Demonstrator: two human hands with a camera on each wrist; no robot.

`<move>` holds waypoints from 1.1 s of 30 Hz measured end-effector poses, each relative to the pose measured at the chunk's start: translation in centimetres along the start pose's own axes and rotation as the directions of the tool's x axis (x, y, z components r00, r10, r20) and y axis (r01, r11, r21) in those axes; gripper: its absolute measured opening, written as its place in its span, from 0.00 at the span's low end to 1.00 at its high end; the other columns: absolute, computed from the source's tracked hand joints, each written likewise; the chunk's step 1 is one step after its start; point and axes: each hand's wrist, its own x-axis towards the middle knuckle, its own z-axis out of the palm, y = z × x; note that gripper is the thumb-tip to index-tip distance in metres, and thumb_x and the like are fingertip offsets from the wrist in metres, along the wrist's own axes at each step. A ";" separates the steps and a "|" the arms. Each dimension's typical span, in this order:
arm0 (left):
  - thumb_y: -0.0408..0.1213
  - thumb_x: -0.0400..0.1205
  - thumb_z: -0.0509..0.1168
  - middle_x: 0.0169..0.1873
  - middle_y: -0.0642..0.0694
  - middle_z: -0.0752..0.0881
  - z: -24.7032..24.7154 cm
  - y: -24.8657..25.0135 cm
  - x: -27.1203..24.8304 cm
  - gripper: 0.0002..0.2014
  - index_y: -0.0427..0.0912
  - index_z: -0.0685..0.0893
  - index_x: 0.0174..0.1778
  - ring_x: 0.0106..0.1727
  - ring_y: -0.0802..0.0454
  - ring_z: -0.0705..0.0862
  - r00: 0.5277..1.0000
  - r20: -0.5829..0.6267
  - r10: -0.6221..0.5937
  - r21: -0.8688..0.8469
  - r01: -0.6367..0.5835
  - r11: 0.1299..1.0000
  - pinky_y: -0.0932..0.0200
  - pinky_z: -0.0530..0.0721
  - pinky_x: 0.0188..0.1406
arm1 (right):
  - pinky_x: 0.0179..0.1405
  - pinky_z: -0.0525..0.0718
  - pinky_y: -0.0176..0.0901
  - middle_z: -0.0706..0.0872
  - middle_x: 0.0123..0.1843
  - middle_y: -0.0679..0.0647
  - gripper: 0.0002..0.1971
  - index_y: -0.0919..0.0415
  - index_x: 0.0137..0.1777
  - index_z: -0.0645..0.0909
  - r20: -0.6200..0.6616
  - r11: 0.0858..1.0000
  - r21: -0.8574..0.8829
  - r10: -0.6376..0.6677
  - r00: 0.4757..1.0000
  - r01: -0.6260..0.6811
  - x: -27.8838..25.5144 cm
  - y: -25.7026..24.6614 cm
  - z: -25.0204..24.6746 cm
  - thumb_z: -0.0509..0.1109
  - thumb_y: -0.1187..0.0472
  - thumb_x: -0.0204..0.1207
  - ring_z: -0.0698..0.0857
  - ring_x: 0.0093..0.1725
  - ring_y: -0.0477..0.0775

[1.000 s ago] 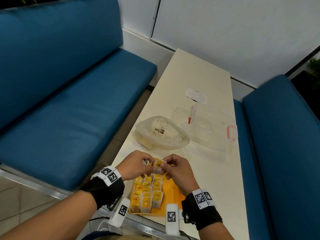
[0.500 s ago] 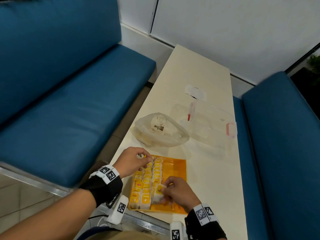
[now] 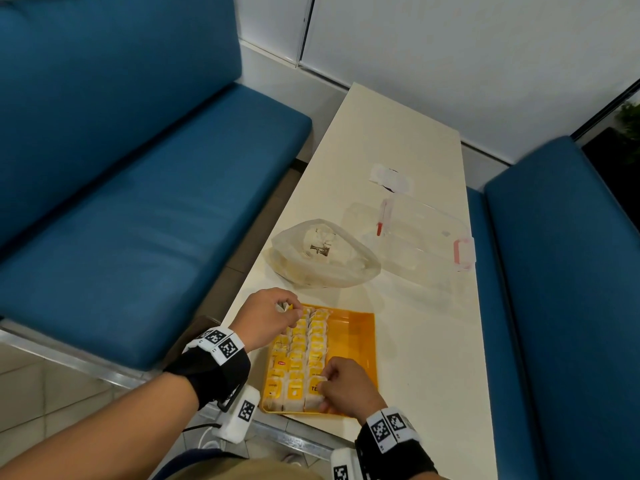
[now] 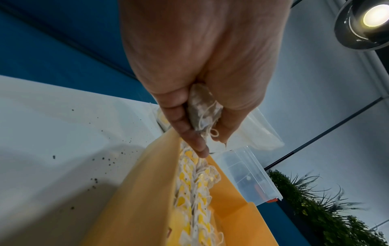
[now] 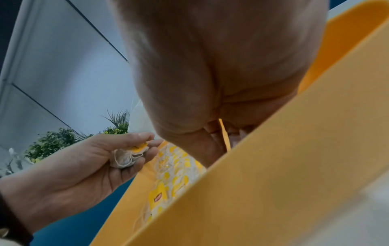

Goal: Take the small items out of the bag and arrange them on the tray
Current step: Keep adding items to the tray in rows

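Between the two hands lies the orange tray (image 3: 360, 336), its left part filled with rows of tea bags (image 3: 299, 358). At its far left corner the left hand (image 3: 265, 318) curls round a bunched tea bag (image 4: 203, 110). At the near edge the right hand (image 3: 348, 384) seems to pinch a tea bag (image 3: 313, 393) in the row there, though its fingertips are mostly hidden. Beyond the left hand sits the plastic bag (image 3: 323, 259).
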 end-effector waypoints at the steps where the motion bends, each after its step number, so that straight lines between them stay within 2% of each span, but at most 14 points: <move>1: 0.36 0.81 0.74 0.54 0.57 0.88 0.0 0.0 0.0 0.05 0.51 0.91 0.41 0.36 0.54 0.92 1.000 -0.001 0.003 0.004 -0.003 1.000 0.46 0.93 0.43 | 0.35 0.90 0.51 0.87 0.35 0.57 0.05 0.58 0.45 0.77 -0.016 1.000 -0.013 -0.005 1.000 0.005 0.0 0.0 0.1 0.70 0.68 0.76 0.93 0.36 0.63; 5: 0.37 0.81 0.75 0.54 0.58 0.88 0.0 -0.1 -0.1 0.05 0.53 0.91 0.41 0.35 0.56 0.92 1.000 -0.004 0.013 0.005 -0.013 1.000 0.50 0.93 0.43 | 0.37 0.92 0.56 0.88 0.36 0.57 0.04 0.59 0.45 0.78 -0.062 0.999 -0.050 -0.015 0.998 0.012 0.0 0.1 0.5 0.70 0.66 0.75 0.93 0.32 0.58; 10: 0.37 0.80 0.75 0.52 0.57 0.89 0.0 -0.1 -0.1 0.05 0.52 0.92 0.41 0.35 0.55 0.92 1.000 -0.003 0.009 0.001 -0.009 1.000 0.47 0.93 0.45 | 0.32 0.91 0.50 0.89 0.41 0.62 0.05 0.60 0.45 0.78 -0.121 1.000 -0.019 0.011 0.993 -0.014 -0.3 -0.1 0.8 0.68 0.69 0.75 0.92 0.30 0.56; 15: 0.38 0.79 0.76 0.53 0.60 0.88 -0.1 -0.2 -0.1 0.04 0.52 0.92 0.40 0.37 0.56 0.92 1.000 0.000 -0.001 -0.005 0.001 1.000 0.48 0.93 0.48 | 0.37 0.93 0.56 0.88 0.42 0.60 0.07 0.57 0.42 0.76 -0.152 0.999 -0.049 0.006 0.988 -0.014 -0.5 0.1 1.3 0.68 0.69 0.75 0.92 0.30 0.56; 20: 0.38 0.79 0.76 0.53 0.63 0.87 -0.1 -0.1 -0.2 0.03 0.52 0.93 0.41 0.37 0.56 0.92 1.000 0.002 -0.004 -0.008 0.004 1.000 0.50 0.93 0.47 | 0.37 0.92 0.59 0.88 0.43 0.61 0.07 0.56 0.41 0.76 -0.159 0.998 -0.061 -0.005 0.987 -0.004 -0.5 0.1 1.3 0.69 0.69 0.74 0.92 0.29 0.56; 24: 0.38 0.79 0.76 0.52 0.64 0.87 -0.1 -0.1 -0.2 0.03 0.51 0.93 0.41 0.37 0.56 0.92 1.000 -0.007 -0.014 -0.028 0.014 1.000 0.50 0.93 0.47 | 0.36 0.92 0.54 0.87 0.40 0.57 0.08 0.54 0.39 0.75 -0.169 0.995 -0.100 -0.030 0.985 0.013 -0.6 0.2 1.4 0.70 0.67 0.73 0.91 0.32 0.56; 27: 0.38 0.79 0.76 0.51 0.62 0.88 0.0 -0.1 -0.3 0.02 0.50 0.93 0.41 0.37 0.56 0.92 1.000 -0.009 -0.026 -0.039 0.026 0.999 0.49 0.93 0.47 | 0.39 0.88 0.49 0.84 0.36 0.49 0.09 0.50 0.37 0.75 -0.193 0.983 -0.183 -0.063 0.979 0.027 -0.5 0.3 1.2 0.72 0.61 0.73 0.88 0.35 0.53; 29: 0.39 0.78 0.77 0.52 0.60 0.90 -0.1 -0.2 -0.2 0.03 0.50 0.93 0.39 0.38 0.55 0.92 0.999 -0.017 -0.029 -0.042 0.028 0.999 0.48 0.92 0.48 | 0.40 0.88 0.50 0.85 0.37 0.49 0.08 0.49 0.37 0.76 -0.189 0.981 -0.192 -0.069 0.980 0.032 -0.4 0.3 1.1 0.73 0.59 0.72 0.89 0.38 0.55; 33: 0.41 0.78 0.78 0.48 0.48 0.93 -0.1 0.0 -0.4 0.02 0.49 0.93 0.40 0.36 0.51 0.92 1.000 -0.008 -0.030 -0.091 0.029 0.995 0.49 0.93 0.45 | 0.44 0.87 0.48 0.86 0.41 0.48 0.08 0.48 0.39 0.76 -0.172 0.974 -0.228 -0.057 0.983 0.017 -0.3 0.3 1.1 0.73 0.58 0.73 0.89 0.42 0.53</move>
